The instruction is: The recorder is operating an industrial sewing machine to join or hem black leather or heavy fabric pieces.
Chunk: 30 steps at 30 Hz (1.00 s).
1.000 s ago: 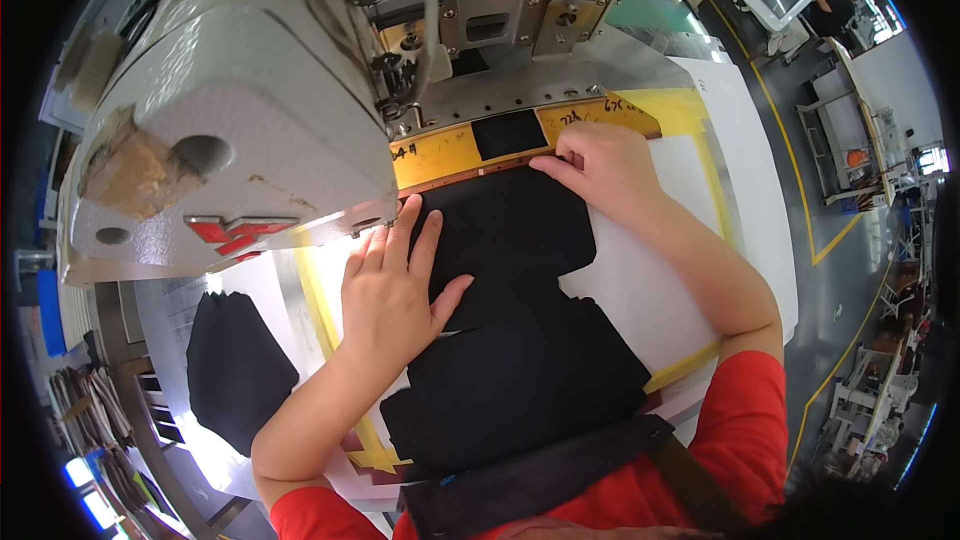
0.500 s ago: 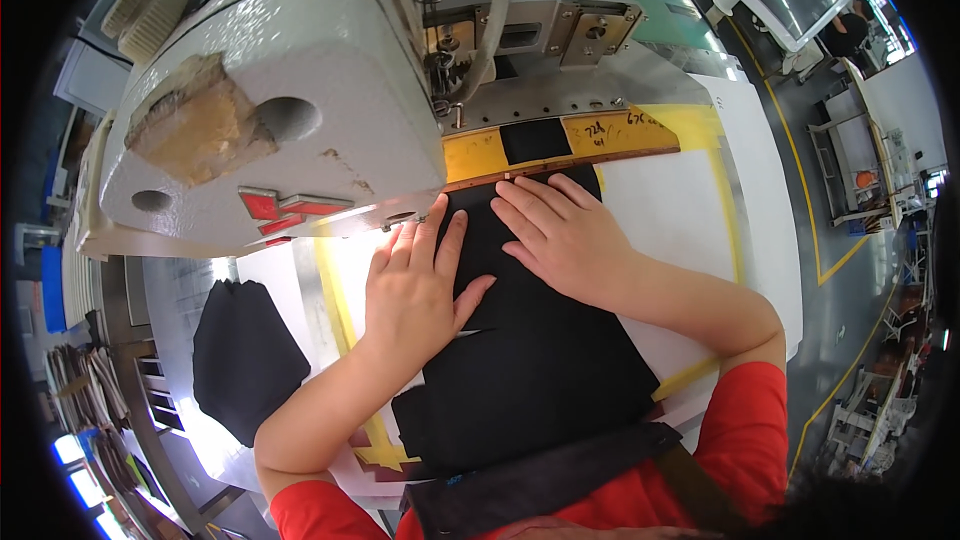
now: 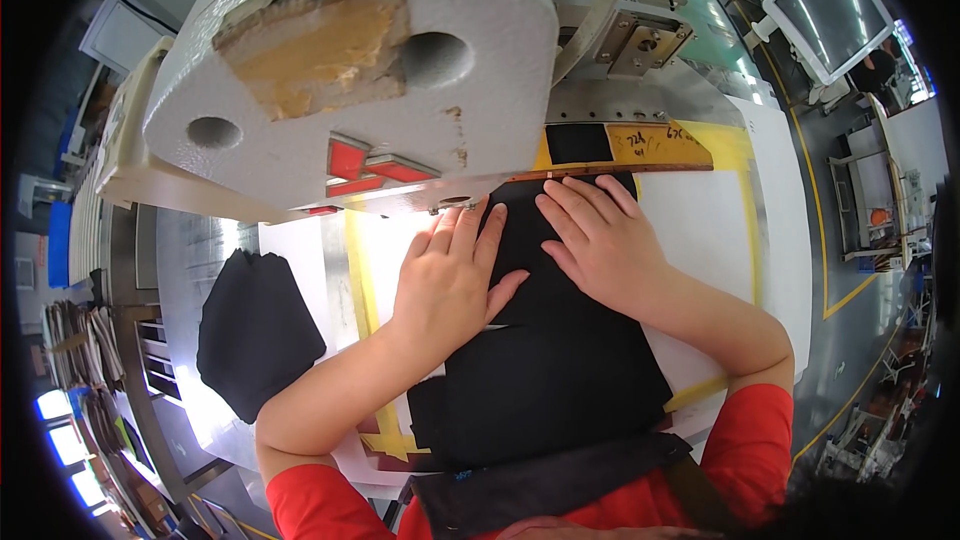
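Observation:
A black fabric piece lies flat on the white machine table, inside yellow tape lines. My left hand presses flat on its upper left part, fingers spread. My right hand presses flat on its upper right part, fingertips near a yellow guide plate with a black patch. Both hands hold nothing. The large white head of a sewing machine hangs just above and behind the hands.
A stack of black fabric pieces lies on the table at the left. Metal machine parts sit behind the guide plate. Other workstations and a grey floor with yellow lines are at the right.
My right hand has slid from the guide plate's right end down and left onto the fabric, beside my left hand. The view has moved closer to the machine head.

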Each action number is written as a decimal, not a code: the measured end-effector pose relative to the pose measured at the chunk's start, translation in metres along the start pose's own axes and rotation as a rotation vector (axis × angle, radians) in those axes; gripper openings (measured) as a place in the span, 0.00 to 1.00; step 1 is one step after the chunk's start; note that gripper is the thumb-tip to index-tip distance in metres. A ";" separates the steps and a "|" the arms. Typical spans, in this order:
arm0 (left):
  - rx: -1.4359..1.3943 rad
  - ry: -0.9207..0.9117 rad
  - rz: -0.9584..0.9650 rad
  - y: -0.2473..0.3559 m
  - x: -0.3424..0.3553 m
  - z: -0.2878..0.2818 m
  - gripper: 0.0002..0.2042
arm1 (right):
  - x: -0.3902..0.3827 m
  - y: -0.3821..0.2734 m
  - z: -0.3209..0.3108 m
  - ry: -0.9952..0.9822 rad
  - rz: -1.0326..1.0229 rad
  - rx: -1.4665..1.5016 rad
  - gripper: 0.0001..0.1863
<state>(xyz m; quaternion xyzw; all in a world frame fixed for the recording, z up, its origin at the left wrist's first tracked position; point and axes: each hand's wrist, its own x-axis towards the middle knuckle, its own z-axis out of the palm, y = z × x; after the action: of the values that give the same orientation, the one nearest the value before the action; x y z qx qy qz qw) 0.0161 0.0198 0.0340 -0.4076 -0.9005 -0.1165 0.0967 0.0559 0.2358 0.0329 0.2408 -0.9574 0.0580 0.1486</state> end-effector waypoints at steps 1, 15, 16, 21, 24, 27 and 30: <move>0.013 -0.009 0.005 0.000 0.000 -0.001 0.31 | 0.000 0.000 -0.001 -0.005 0.009 0.000 0.25; 0.009 0.006 -0.002 0.000 0.000 0.000 0.31 | -0.001 0.002 0.001 0.018 -0.001 0.039 0.27; 0.009 0.006 -0.005 0.000 0.000 -0.001 0.32 | -0.001 0.003 0.000 0.018 -0.011 0.048 0.27; 0.022 0.002 0.009 0.000 0.001 -0.003 0.31 | -0.003 0.006 0.001 0.018 -0.023 0.051 0.27; 0.027 0.004 0.009 0.000 0.000 -0.002 0.31 | -0.003 0.006 0.001 0.012 -0.031 0.043 0.26; 0.023 0.020 0.014 0.000 0.001 -0.002 0.31 | -0.003 0.005 0.002 0.005 -0.028 0.029 0.26; 0.029 0.008 0.011 0.001 0.002 -0.002 0.31 | -0.004 0.006 0.001 0.003 -0.032 0.032 0.26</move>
<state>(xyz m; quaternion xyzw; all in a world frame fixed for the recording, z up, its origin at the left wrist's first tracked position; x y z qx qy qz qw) 0.0157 0.0208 0.0367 -0.4106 -0.8995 -0.1045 0.1067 0.0557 0.2425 0.0305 0.2583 -0.9522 0.0714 0.1469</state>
